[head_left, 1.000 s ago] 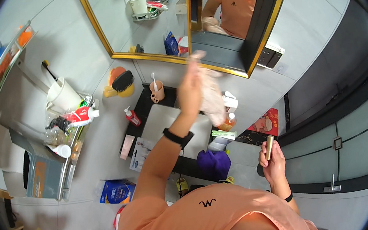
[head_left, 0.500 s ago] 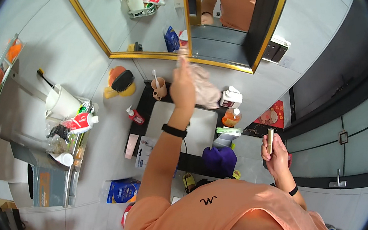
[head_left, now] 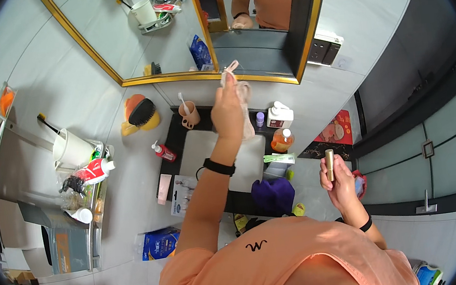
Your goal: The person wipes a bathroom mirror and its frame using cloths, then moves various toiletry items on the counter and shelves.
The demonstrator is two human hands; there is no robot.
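My left hand (head_left: pixel 227 109) is stretched forward over the sink and closed on a pale pink cloth (head_left: pixel 246 112). The cloth's loop (head_left: pixel 232 66) sticks up past my fingers, in front of the mirror's lower gold frame. Whether the loop touches a hook there I cannot tell. At the right, my right hand (head_left: pixel 343 183) is raised at chest height, its fingers around a slim gold tube (head_left: pixel 330 165) like a lipstick, held upright. Below my left hand lies the white sink (head_left: pixel 206 145) in a black counter.
Around the sink stand a cup with a toothbrush (head_left: pixel 188 116), a red pump bottle (head_left: pixel 164 152), a white bottle (head_left: pixel 279 115) and an orange bottle (head_left: pixel 282 141). A purple cloth (head_left: pixel 273 196) lies at the near edge. A loaded wall shelf (head_left: pixel 95 219) juts out left.
The pink cloth, a wide bunch before, now hangs narrower from my left hand, and its loop shows clearly. A small purple-capped bottle has come into sight behind it. My right hand still holds the tube.
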